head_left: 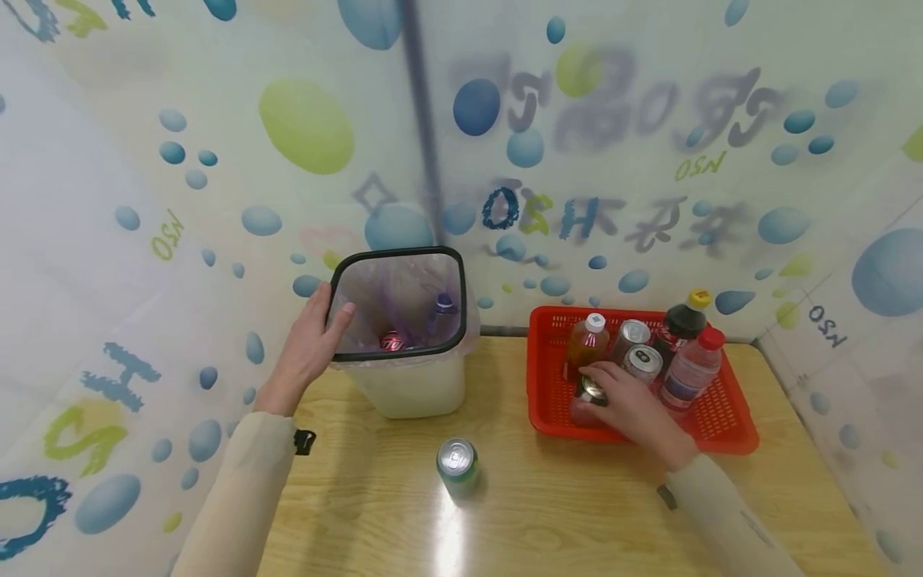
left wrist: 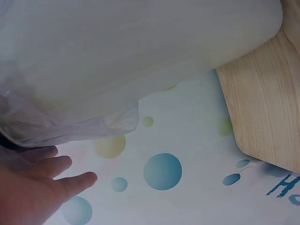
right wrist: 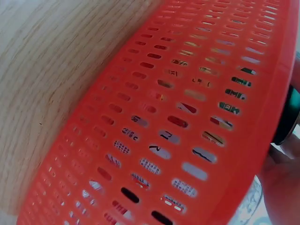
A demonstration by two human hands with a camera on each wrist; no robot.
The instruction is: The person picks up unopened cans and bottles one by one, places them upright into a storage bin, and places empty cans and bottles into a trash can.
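Observation:
My left hand (head_left: 308, 340) is at the left side of a white trash bin (head_left: 414, 389) with a black rim and clear liner. Its thumb lies over the rim, while its fingers (left wrist: 77, 183) are straight along the outer side. Inside the red basket (head_left: 570, 433), my right hand (head_left: 634, 405) grips a drink can (head_left: 593, 390) by its upper part. A dark green edge of that can (right wrist: 291, 110) shows beyond the basket wall in the right wrist view. A green can (head_left: 457, 466) stands upright on the table in front of the bin.
The basket also holds a white-capped bottle (head_left: 588, 340), silver-topped cans (head_left: 642, 362), a dark yellow-capped bottle (head_left: 684, 322) and a pink bottle (head_left: 692, 370). In the bin lie a blue-capped bottle (head_left: 443, 308) and a red item (head_left: 392, 342). A patterned curtain (head_left: 606, 232) stands behind.

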